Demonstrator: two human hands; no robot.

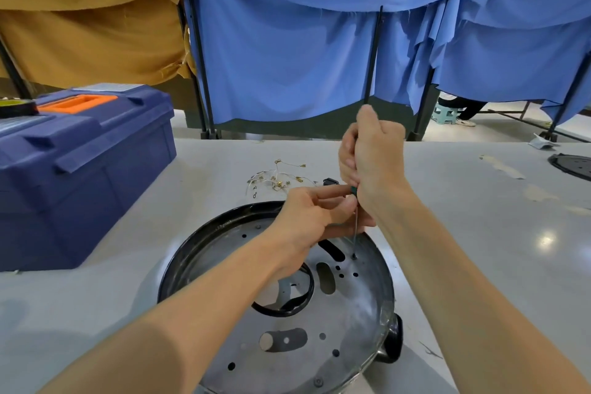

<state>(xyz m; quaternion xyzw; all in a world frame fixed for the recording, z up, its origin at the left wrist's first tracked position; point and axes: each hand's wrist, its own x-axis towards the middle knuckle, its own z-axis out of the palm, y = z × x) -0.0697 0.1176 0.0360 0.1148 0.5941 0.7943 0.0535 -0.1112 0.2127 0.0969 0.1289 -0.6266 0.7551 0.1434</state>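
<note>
One screwdriver: right hand grips, left hand seemingly pinches shaft

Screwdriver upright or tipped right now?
Near upright: right hand grips its handle, left hand pinches the screwdriver shaft, tip down on a screw in the plate.

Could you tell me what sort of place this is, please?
Probably a repair workshop booth: a dark blue plastic toolbox with an orange handle on a pale worktable, blue cloth screens on black frames, and a thin screwdriver set on a round metal appliance base.
</note>
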